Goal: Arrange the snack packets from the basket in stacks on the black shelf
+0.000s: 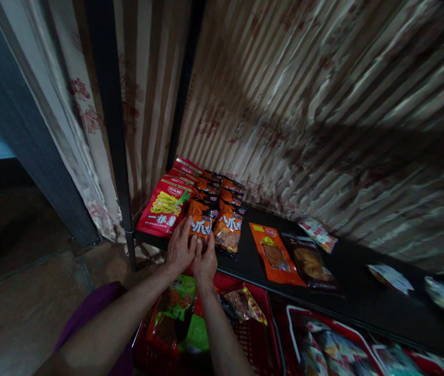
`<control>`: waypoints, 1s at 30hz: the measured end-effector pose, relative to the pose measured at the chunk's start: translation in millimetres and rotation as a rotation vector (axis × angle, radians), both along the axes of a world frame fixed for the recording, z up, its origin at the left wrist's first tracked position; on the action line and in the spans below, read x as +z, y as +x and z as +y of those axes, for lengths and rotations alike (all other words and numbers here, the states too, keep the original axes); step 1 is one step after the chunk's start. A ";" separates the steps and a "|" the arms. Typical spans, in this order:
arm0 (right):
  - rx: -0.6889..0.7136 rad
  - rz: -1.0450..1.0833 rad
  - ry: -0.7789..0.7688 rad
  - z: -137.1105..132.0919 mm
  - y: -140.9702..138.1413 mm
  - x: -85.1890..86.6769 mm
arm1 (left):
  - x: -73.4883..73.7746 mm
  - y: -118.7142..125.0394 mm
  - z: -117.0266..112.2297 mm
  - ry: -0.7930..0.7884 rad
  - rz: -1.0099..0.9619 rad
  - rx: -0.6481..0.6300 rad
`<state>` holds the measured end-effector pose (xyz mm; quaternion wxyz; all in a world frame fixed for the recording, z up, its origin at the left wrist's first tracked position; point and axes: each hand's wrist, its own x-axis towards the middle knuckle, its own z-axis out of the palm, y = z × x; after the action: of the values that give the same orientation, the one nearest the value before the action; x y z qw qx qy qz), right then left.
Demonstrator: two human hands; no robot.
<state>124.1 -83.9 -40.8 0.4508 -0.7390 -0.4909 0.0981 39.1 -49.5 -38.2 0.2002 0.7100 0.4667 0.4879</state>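
My left hand (180,246) and my right hand (205,259) are side by side at the shelf's front edge. Between them they grip the lower edge of an orange-and-black snack packet (201,219), the front one of its row. Thumbs lie close together on its lower front, and the fingers curl along its sides. A matching packet (228,232) lies just right of my right hand, at the front of a second row. Red snack bags (166,206) with a yellow picture overlap in a row left of my left hand.
On the black shelf (245,269), further right, lie an orange packet (275,254) and a dark brown packet (311,262). Below stand a red basket (263,339) of mixed snacks and a white-rimmed basket (290,318). A dark post (114,115) rises at the left, before striped curtains (284,94).
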 end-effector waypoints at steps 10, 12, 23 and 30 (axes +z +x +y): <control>0.004 0.019 0.071 -2.1 1.9 -0.7 | -0.9 0.4 -1.0 0.025 0.000 0.018; 0.004 0.030 0.069 -2.8 1.9 -0.1 | -1.7 0.3 -0.9 0.029 0.001 0.015; -0.011 0.046 0.020 -1.4 0.4 0.3 | 2.7 -0.3 -0.8 0.004 -0.011 0.013; 0.007 0.064 0.018 -1.7 1.7 2.3 | 0.1 -1.2 0.8 0.000 0.017 0.013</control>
<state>125.8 -85.6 -38.5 0.4725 -0.7298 -0.4795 0.1189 37.9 -48.7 -38.1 0.1928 0.7111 0.4729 0.4832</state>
